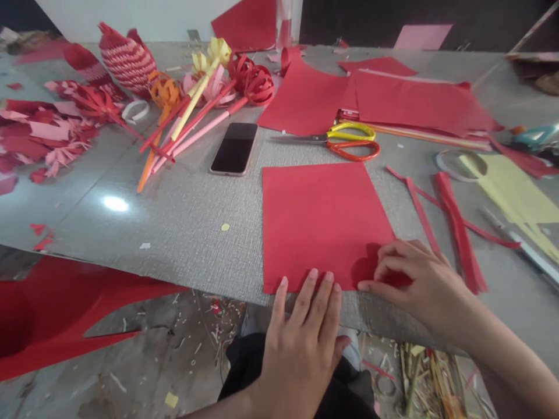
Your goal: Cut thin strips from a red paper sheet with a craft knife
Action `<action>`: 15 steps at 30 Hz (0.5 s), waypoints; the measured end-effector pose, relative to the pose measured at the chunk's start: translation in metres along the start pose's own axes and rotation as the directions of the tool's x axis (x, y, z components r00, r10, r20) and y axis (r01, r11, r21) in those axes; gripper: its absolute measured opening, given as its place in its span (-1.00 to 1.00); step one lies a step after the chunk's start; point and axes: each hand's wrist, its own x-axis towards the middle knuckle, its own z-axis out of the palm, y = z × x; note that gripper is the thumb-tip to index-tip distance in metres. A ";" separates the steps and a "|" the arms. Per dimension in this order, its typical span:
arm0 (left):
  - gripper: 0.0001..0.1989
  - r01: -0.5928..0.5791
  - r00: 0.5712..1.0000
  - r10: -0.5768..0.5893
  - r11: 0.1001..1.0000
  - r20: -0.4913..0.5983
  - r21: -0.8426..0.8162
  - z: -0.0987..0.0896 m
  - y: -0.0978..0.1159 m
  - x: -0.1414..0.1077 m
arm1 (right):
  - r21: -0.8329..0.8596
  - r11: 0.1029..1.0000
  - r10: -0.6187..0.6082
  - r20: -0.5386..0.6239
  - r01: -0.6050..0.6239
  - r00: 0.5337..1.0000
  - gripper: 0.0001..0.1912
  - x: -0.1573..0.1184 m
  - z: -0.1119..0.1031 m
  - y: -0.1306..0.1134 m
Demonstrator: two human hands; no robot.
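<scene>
We're working a flat red paper sheet (323, 221) on the grey textured tabletop (174, 233); it's lying just nearer us than the scissors w/ yellow and orange-red handles (323, 138). Our L hand (301, 343) is spreading wide, fingertips resting along the sheet's near edge. Our R hand (419, 273) is curling narrow at the near R corner, thumb close to fingers; we can't tell if it's gripping paper.

Step in hand, we're judging, is steadying the sheet & working that corner. Moving on from here is calling for firm L pressure & an even edge, w/o creasing or slipping.

L of the scissors, a dark-screened phone (234, 148) is lying close by; to their R & nearer us, narrow red paper strips (456, 227) are lying loose.

Our R fingers are hiding the corner, so any fold there's unclear. Far R of the scissors, a teal-handled item (533, 135) is blurring & running out of frame.
</scene>
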 end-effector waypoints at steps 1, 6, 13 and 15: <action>-0.47 0.004 1.000 -0.004 1.000 -0.002 0.003 -0.001 0.000 -0.001 | -0.002 1.000 0.005 0.007 -0.005 1.000 -0.54 0.000 0.000 0.000; -0.50 0.035 0.998 -0.035 0.999 -0.055 0.014 -0.008 -0.008 -0.006 | 0.003 1.000 0.022 0.014 -0.023 1.000 -0.55 0.001 0.000 -0.001; -0.59 0.092 0.994 -0.087 0.992 -0.062 0.088 -0.026 -0.029 -0.020 | 0.027 1.000 0.010 -0.010 -0.009 1.000 -0.56 0.001 0.001 -0.001; -0.57 0.110 0.993 -0.103 0.987 -0.058 0.120 -0.027 -0.034 -0.027 | 0.023 1.000 -0.001 -0.017 0.002 1.000 -0.55 0.000 0.001 0.000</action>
